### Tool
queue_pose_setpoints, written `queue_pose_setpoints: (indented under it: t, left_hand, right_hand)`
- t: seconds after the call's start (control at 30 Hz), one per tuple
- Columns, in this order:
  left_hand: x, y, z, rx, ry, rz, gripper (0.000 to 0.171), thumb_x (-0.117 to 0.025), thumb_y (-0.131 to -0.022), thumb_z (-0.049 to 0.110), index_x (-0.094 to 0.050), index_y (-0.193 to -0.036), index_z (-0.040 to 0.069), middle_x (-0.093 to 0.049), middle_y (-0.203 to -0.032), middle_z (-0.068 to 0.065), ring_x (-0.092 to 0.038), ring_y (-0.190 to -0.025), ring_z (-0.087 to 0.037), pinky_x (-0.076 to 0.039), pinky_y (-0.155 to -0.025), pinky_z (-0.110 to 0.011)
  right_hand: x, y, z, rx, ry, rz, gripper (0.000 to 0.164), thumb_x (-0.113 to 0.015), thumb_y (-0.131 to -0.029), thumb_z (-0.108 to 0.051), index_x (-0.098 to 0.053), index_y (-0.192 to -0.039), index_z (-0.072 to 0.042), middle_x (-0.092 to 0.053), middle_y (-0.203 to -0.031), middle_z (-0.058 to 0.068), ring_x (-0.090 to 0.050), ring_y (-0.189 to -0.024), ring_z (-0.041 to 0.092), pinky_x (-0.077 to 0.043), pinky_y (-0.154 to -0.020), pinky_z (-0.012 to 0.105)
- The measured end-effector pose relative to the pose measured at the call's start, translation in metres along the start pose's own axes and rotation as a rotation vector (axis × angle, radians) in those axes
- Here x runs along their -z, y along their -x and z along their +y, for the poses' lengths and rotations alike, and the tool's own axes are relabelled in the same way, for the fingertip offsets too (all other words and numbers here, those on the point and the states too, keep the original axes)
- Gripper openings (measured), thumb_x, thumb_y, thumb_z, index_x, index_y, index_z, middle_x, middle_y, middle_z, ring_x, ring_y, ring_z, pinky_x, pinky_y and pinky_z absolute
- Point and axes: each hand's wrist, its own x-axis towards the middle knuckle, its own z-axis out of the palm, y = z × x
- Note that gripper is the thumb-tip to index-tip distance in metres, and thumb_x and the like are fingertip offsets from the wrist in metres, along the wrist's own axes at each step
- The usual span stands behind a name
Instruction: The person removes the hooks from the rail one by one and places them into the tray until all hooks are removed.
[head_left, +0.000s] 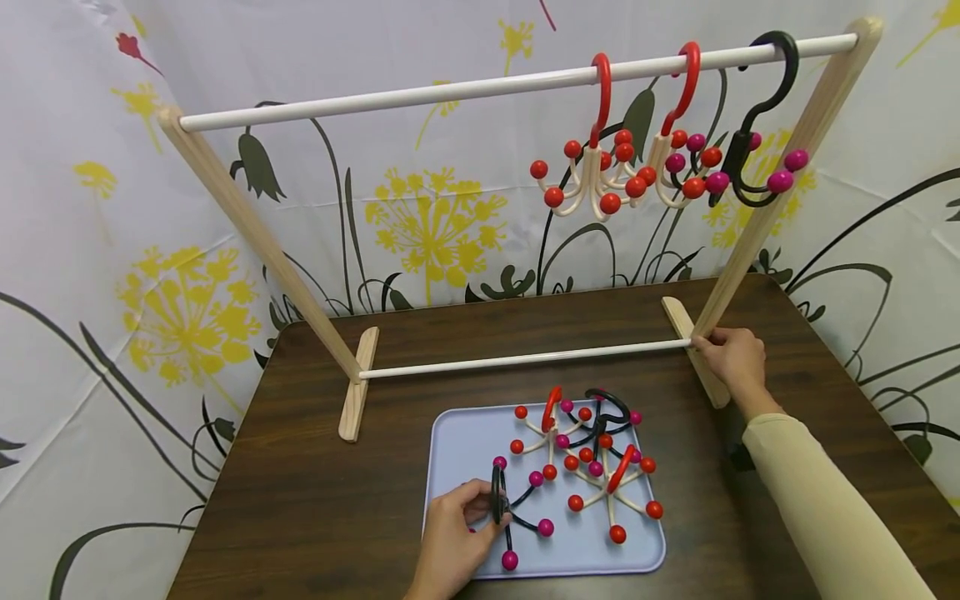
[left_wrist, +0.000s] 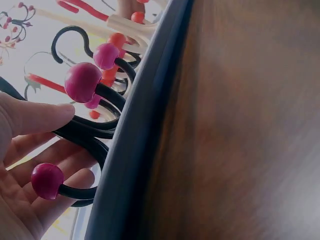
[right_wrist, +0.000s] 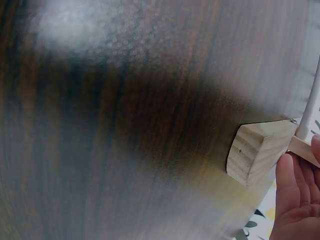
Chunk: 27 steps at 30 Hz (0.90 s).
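Note:
My left hand pinches a black hook hanger between thumb and fingers, over the left part of the pale blue tray. The hanger has curved arms tipped with magenta balls; in the left wrist view its dark stem runs under the thumb. My right hand grips the foot of the wooden rack's right post, just where the white lower bar meets it. The right wrist view has the fingers against the wood beside the block-like base.
Two cream hangers with red hooks and another black hanger lie on the tray's right side. From the white upper rail hang two red-hooked hangers and one black hanger. A patterned curtain stands behind the dark table.

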Motion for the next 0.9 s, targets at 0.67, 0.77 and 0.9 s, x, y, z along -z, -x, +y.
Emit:
queue_pose_setpoints:
  t: [0.67, 0.77, 0.9]
  left_hand:
    - [-0.034, 0.008, 0.015, -0.014, 0.067, 0.028, 0.025, -0.082, -0.074, -0.003, -0.072, -0.096, 0.004, -0.071, -0.092, 0.001, -0.069, -0.085, -0.009, -0.055, -0.075, -0.021]
    - [-0.038, 0.005, 0.016, -0.029, 0.063, 0.030, 0.025, -0.082, -0.074, -0.004, -0.072, -0.095, 0.005, -0.071, -0.090, 0.002, -0.069, -0.083, -0.008, -0.055, -0.074, -0.021]
    - [-0.044, 0.001, 0.017, -0.104, 0.008, 0.054, 0.027, -0.082, -0.072, -0.006, -0.072, -0.093, 0.008, -0.070, -0.088, 0.004, -0.068, -0.081, -0.006, -0.056, -0.073, -0.020]
  right_hand:
    - [0.002, 0.002, -0.001, -0.007, -0.014, -0.030, 0.045, -0.062, -0.096, -0.032, -0.066, -0.119, 0.006, -0.066, -0.112, 0.028, -0.055, -0.107, 0.046, -0.048, -0.082, 0.056]
    - [0.002, 0.002, -0.001, -0.006, -0.015, -0.029, 0.045, -0.062, -0.096, -0.032, -0.066, -0.119, 0.006, -0.066, -0.111, 0.028, -0.055, -0.106, 0.046, -0.048, -0.081, 0.055]
    - [0.001, 0.002, 0.000, -0.004, -0.010, -0.029, 0.045, -0.063, -0.096, -0.032, -0.066, -0.119, 0.006, -0.066, -0.112, 0.028, -0.055, -0.107, 0.046, -0.047, -0.082, 0.055]
